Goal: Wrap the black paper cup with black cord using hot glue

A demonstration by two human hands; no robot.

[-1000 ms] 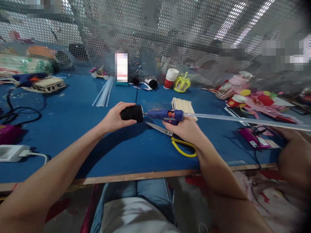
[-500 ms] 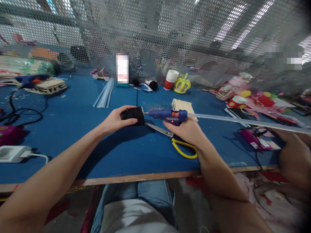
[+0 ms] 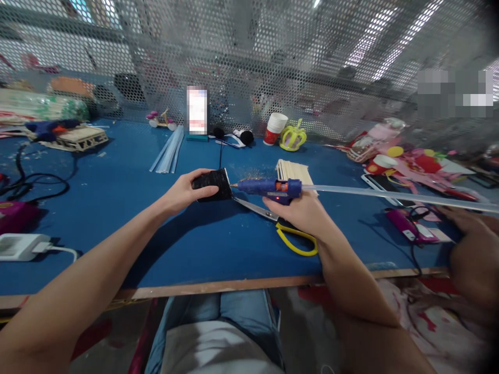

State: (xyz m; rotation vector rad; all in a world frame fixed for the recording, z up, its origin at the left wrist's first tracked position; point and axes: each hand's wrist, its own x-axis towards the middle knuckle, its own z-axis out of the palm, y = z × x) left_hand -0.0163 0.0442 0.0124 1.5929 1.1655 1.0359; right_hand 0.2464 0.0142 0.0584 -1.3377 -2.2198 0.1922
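My left hand (image 3: 187, 191) is wrapped around a black cup-shaped piece (image 3: 218, 182), lying on its side with a pale rim facing right. A blue glue gun (image 3: 257, 186) is gripped in my right hand (image 3: 302, 210); its nozzle is at the rim of the black piece, whether touching I cannot tell. A long clear glue stick (image 3: 362, 191) runs out of the gun's back to the right. Beneath the gun lie scissors (image 3: 294, 239) with yellow-and-black handles, blades pointing left, partly hidden by my right hand.
Behind my hands are glue sticks (image 3: 169, 150), a phone (image 3: 197, 110), stacked paper cups (image 3: 275, 129), a yellow crown-like basket (image 3: 293, 137) and pale wooden sticks (image 3: 294, 171). A white power strip (image 3: 19, 246) lies left. Another person's arm (image 3: 473, 244) rests at the right.
My left hand has turned the black piece slightly, so its rim is more tilted. The glue gun stays almost in place by the rim.
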